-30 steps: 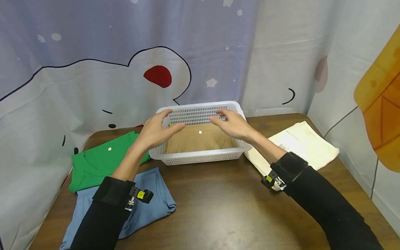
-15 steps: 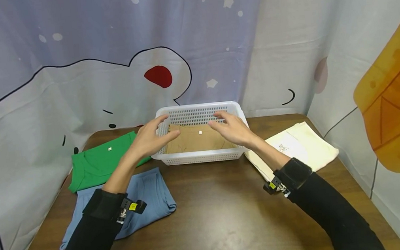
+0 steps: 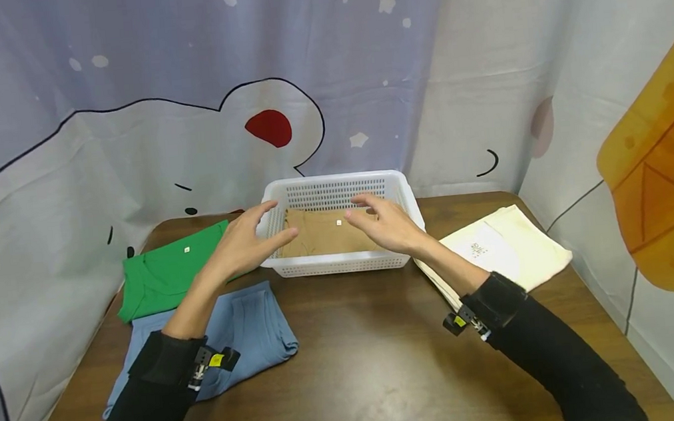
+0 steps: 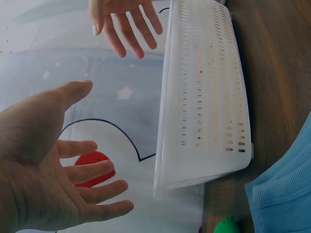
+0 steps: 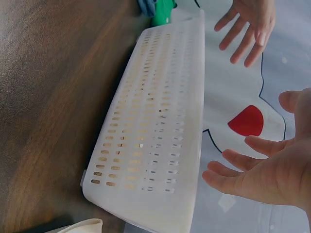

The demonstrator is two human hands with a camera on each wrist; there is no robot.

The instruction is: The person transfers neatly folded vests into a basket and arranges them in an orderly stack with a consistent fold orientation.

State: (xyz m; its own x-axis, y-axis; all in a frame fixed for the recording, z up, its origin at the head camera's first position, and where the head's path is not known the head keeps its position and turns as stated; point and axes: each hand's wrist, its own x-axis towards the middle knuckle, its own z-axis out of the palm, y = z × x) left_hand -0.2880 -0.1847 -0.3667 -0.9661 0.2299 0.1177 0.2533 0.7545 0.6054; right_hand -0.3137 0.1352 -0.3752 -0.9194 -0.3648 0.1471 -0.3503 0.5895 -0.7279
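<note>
A white plastic basket [image 3: 344,262] with slotted walls stands at the back middle of the table. Inside it lies a folded tan garment [image 3: 321,235] with a small white tag. My left hand [image 3: 247,240] hovers above the basket's left side, fingers spread and holding nothing. Over the right side is my right hand [image 3: 391,224], also with nothing in it, thumb apart from the fingers. Both wrist views show the hands apart from the basket wall [image 4: 209,87], palms facing inward.
A folded green shirt [image 3: 167,269] lies at the back left, and folded blue cloth [image 3: 251,331] lies in front of it. A folded cream cloth [image 3: 515,248] with a printed patch is on the right. A patterned curtain hangs behind the wooden table [image 3: 352,383].
My left hand has drawn back left and toward me, away from the basket's middle. The right hand has shifted only slightly. The basket and the clothes stay in place.
</note>
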